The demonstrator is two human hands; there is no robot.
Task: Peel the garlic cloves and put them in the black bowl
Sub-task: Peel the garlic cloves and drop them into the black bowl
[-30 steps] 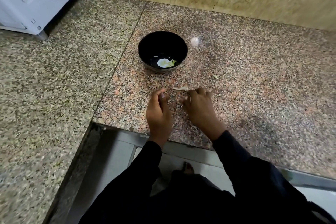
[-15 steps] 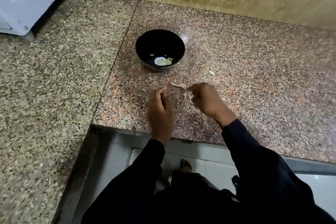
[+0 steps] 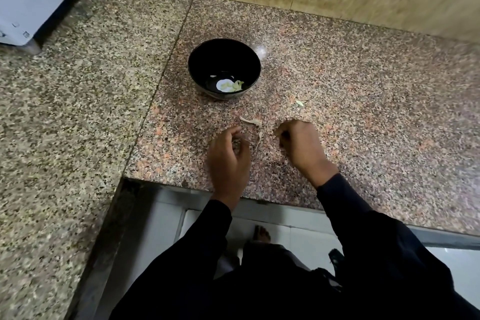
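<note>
Black bowl (image 3: 197,70), blurred curled hands (image 3: 228,156), grasp unclear

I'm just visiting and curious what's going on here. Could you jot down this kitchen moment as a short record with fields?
Setting: speckled stone counter against a tan wall
Bowl: black bowl, upright, with pale peeled pieces at the bottom
Left hand: left hand over the counter's front edge, fingers curled; blurred, contents unclear
Right hand: right hand apart from the left, fingers curled; contents hidden
Scraps: thin garlic skins on the counter between the hands and the bowl
Person: dark sleeves, standing
</note>
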